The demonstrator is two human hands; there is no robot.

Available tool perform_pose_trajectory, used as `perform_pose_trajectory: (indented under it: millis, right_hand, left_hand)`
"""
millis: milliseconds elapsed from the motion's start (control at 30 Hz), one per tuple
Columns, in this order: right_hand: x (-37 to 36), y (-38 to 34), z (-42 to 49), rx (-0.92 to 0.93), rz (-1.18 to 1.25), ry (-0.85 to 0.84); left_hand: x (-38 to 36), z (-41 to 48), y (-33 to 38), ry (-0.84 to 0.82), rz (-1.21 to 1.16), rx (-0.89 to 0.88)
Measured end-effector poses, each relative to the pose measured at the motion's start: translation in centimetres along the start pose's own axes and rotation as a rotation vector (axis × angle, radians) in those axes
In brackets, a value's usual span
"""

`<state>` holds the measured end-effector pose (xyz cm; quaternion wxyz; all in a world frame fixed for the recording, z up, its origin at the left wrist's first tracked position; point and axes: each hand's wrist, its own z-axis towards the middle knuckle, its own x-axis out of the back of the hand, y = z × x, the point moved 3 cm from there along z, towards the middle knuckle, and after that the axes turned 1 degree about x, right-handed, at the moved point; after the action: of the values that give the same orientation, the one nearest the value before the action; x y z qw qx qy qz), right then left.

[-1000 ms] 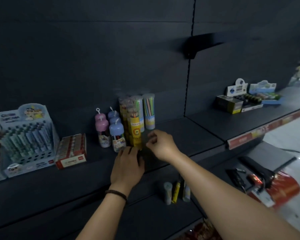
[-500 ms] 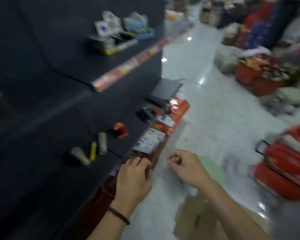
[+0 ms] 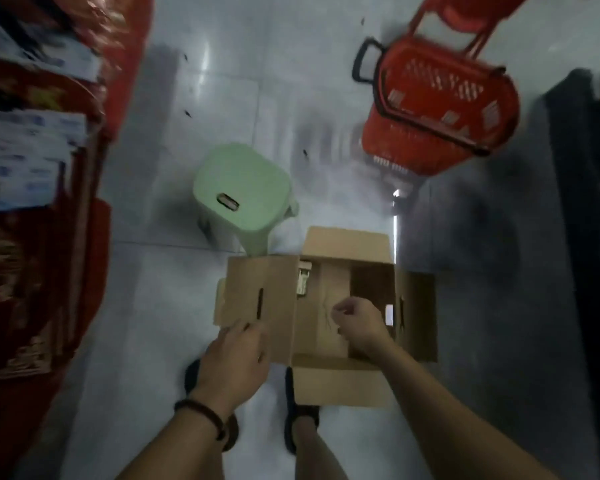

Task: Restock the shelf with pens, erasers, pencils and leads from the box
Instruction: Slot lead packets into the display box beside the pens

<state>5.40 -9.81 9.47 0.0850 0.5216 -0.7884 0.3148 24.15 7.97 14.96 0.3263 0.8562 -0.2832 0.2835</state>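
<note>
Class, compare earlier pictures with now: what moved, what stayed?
The view swung down from the shelf. Both hands left the pencil tubes: the left hand now reaches the left flap of the cardboard box, and the right hand hovers over its opening. Unchanged: neither holds anything visible.

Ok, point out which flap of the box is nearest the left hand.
The left flap, the one with the dark slot, beside the green stool; the left hand overlaps its near edge.
</note>
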Motion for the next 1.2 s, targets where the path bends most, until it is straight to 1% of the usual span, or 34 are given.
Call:
perform_pose_trajectory:
  millis: [100,167,233,367,433,500,600,700,767,867,967,1067,1133,1200]
  right_hand:
    - [-5.2,4.9,9.2,-0.069,0.063,-0.025]
    - [-8.5,7.0,14.7,-0.122,0.118,-0.032]
    - [-11.2,8.7,19.9,-0.152,0.118,-0.03]
    - [-14.9,10.5,27.6,-0.158,0.133,0.04]
    - [-16.2,10.9,30.4,-0.148,0.16,0.092]
    - [-17.7,11.0,32.3,-0.142,0.206,0.115]
    - [-19.9,11.1,33.5,-0.142,0.29,0.182]
    - [-20.8,11.0,33.9,-0.186,0.334,0.263]
    - [-20.8,11.0,34.3,-0.212,0.32,0.289]
    - [-20.7,10.8,34.6,-0.218,0.31,0.3]
    - [-20.4,11.1,34.5,-0.205,0.378,0.25]
    - [-19.3,11.2,33.7,-0.129,0.401,0.21]
    - [-18.3,10.9,31.9,-0.067,0.401,0.247]
    - [-17.1,10.3,28.8,-0.016,0.406,0.291]
  left_hand:
    - [-7.3,8.7,-1.9,-0.095,-0.034,0.008]
    - [-11.7,13.9,-3.0,-0.162,-0.054,0.019]
    - [-15.8,18.1,-3.8,-0.21,-0.096,0.049]
    - [-22.3,23.2,-5.0,-0.145,-0.144,0.114]
    - [-24.4,24.2,-5.5,-0.135,-0.194,0.136]
    - [-25.8,24.6,-6.0,-0.081,-0.236,0.125]
    - [-26.6,24.5,-6.6,-0.016,-0.274,0.111]
    - [-26.3,24.6,-6.6,-0.023,-0.254,0.103]
    - [-26.0,25.0,-6.8,-0.035,-0.257,0.105]
    - [-25.7,25.6,-7.1,-0.06,-0.264,0.092]
    - [-25.5,26.1,-7.2,-0.076,-0.265,0.095]
    - [-25.5,26.4,-7.7,-0.107,-0.303,0.104]
    - [-25.2,26.4,-8.2,-0.097,-0.398,0.132]
    - [-24.2,25.9,-8.3,-0.044,-0.53,0.199]
